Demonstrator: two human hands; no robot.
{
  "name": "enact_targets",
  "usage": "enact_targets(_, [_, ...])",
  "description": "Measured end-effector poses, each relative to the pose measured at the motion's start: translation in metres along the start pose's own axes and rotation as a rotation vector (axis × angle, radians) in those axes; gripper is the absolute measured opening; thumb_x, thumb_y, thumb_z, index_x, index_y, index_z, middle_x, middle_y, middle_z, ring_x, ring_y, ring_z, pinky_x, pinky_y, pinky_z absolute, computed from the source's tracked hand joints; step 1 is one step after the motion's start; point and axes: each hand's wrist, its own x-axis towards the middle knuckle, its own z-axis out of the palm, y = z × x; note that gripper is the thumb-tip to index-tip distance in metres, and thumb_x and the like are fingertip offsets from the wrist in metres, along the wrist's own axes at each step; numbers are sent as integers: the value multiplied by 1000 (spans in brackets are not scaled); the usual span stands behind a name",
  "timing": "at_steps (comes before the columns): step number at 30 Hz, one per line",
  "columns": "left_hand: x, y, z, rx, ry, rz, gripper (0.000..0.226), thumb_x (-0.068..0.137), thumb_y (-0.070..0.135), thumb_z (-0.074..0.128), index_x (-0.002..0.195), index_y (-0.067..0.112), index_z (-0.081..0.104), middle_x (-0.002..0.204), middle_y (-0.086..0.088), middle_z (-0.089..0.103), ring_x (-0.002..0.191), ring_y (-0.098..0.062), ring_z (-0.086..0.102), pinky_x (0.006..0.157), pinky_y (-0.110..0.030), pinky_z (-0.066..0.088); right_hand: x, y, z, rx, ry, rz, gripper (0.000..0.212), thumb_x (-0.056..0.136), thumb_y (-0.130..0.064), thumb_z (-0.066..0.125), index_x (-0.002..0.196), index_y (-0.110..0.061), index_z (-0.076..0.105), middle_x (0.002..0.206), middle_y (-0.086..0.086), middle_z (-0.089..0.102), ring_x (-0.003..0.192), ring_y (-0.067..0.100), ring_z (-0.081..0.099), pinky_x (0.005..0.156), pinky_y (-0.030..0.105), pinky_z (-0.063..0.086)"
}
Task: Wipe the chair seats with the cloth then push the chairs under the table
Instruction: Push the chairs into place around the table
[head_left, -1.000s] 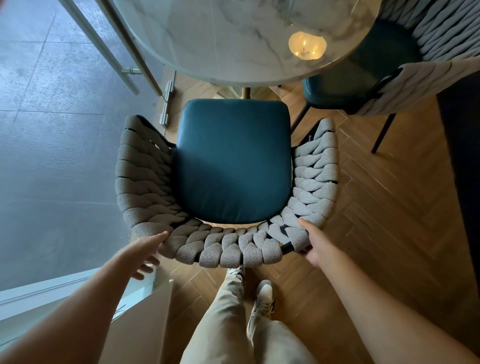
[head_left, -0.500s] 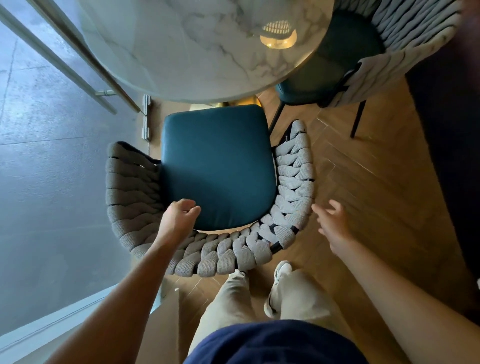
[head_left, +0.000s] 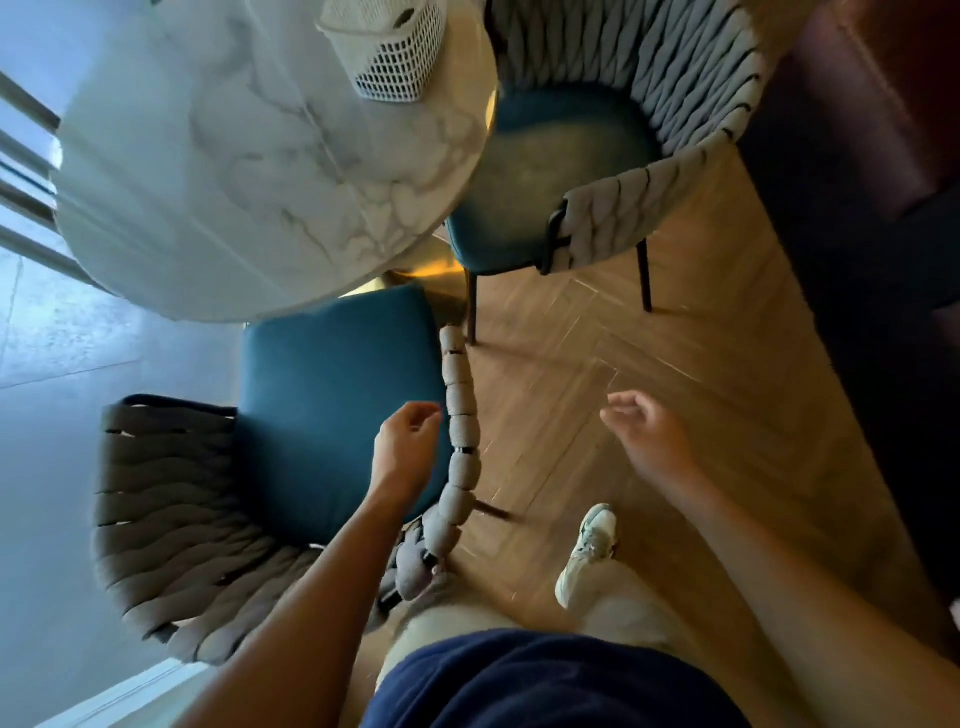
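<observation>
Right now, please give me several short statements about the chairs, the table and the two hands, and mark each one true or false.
1. Both hands hold nothing. True: the left hand and the right hand are empty.
2. A cloth lies on the near chair's seat. False: the seat is bare, and no cloth is in view.
3. A white basket stands on the marble table. True.
4. The far chair stands wholly clear of the table. False: its teal seat reaches under the table's edge.
5. The right hand grips the near chair's woven back. False: it hangs over the wooden floor.
</observation>
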Motion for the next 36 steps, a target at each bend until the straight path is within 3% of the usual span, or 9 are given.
enact_targets(5, [-4,79,79,-44,-41,73,16,94,26,55,104,24,68,95,1,67,77,-13,63,67,-29,54,35,-10,-94,-36,24,-72,21,92,-26,63,110,-16,64,106,5,67,99,22,64,86,37,50])
enact_targets(9, [8,134,130,42,-61,205,19,95,22,55,109,19,67,97,9,65,83,0,58,67,-9,40,67,-26,-149,-77,26,-130,24,94,-28,60,114,-16,64,101,-1,65,87,6,58,68,20,44])
enact_targets(14, [41,189,178,59,-78,231,18,95,24,55,108,22,67,100,9,63,92,-2,58,78,-18,44,121,-48,-199,-95,22,-139,21,94,-28,59,109,-16,65,96,-2,65,84,8,59,64,15,42])
enact_targets(17, [74,217,210,10,-99,210,14,94,25,55,102,29,66,97,13,65,91,-1,60,81,-22,49,164,-63,-228,-121,1,-120,22,94,-31,58,110,-16,65,98,-1,65,90,11,60,69,19,45])
enact_targets(21, [115,268,247,-25,-153,194,12,95,27,55,93,38,61,90,19,63,85,2,61,70,-13,44,228,-91,-273,-185,-46,-87,24,96,-36,54,114,-22,62,103,-2,64,95,10,59,65,20,43])
enact_targets(31, [202,393,302,12,-174,172,14,96,24,52,100,26,64,92,10,63,86,-6,59,70,-19,44,361,-139,-376,-234,-205,-2,17,94,-36,57,107,-26,62,100,-2,64,96,13,61,67,25,43])
enact_targets(36, [233,434,344,-46,-53,88,16,96,23,52,104,22,66,94,6,67,87,-7,62,76,-23,51,441,-146,-416,-307,-293,-45,10,92,-40,58,96,-32,61,100,-2,66,95,17,63,72,31,48])
